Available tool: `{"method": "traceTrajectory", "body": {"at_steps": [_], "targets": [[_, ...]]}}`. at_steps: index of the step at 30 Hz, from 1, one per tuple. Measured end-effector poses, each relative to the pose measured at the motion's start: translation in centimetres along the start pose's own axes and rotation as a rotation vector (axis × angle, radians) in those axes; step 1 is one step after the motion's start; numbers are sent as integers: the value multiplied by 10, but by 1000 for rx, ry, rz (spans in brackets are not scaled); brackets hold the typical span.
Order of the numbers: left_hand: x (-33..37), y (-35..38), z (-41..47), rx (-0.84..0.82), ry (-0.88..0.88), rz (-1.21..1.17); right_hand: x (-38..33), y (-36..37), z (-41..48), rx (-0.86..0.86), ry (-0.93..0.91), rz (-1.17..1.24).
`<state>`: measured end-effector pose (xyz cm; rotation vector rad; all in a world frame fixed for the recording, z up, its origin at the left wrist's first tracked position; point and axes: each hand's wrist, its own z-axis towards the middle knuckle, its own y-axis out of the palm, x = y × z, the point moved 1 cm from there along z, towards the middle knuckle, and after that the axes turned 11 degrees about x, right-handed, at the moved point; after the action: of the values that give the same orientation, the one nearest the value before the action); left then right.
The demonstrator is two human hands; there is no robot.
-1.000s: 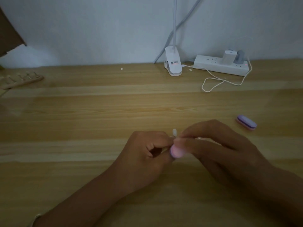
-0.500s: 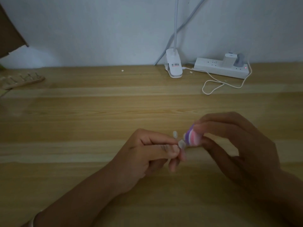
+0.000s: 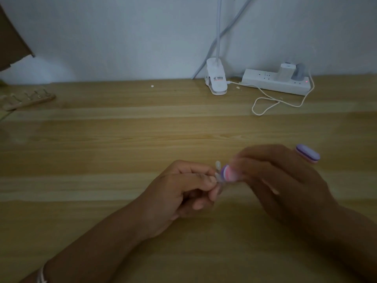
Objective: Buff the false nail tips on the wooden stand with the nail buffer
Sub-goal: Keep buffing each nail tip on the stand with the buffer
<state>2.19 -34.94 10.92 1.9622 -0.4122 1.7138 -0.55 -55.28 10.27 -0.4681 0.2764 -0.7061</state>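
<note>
Head view: hands are meeting at lower centre.
Left hand [image 3: 183, 190]: is pinching a false nail tip [image 3: 217, 166], long axis roughly upright.
Right hand [image 3: 275, 176]: is gripping the nail buffer [image 3: 229, 173], apparently touching the tip from the right.
Wooden stand [image 3: 28, 100]: is lying upper left, well apart.

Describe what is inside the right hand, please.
A buffer with purple and pink layers; only its end shows, beside the clear nail tip that the left hand pinches. Fingers of the right hand cover the rest.
</note>
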Motion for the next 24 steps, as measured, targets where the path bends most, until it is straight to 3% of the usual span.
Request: {"method": "traceTrajectory", "body": {"at_steps": [4,7,12,16,20,24], "targets": [[0,-1,0,-2,-56,-57,-8,0,4,79,35,40],[-1,1,0,-42,-83,-131,-14,4,-2,-13,-18,116],[1,-2,1,-78,-112,-99,-2,-3,7,30,93,9],[-3,-1,1,-64,-154,-186,-22,2,2,-31,-49,96],[-3,-3,3,-36,-135,-90,-9,-1,9,-24,3,-12],[-4,-4,3,-29,-153,-159,-17,2,5,-9,10,35]]}}
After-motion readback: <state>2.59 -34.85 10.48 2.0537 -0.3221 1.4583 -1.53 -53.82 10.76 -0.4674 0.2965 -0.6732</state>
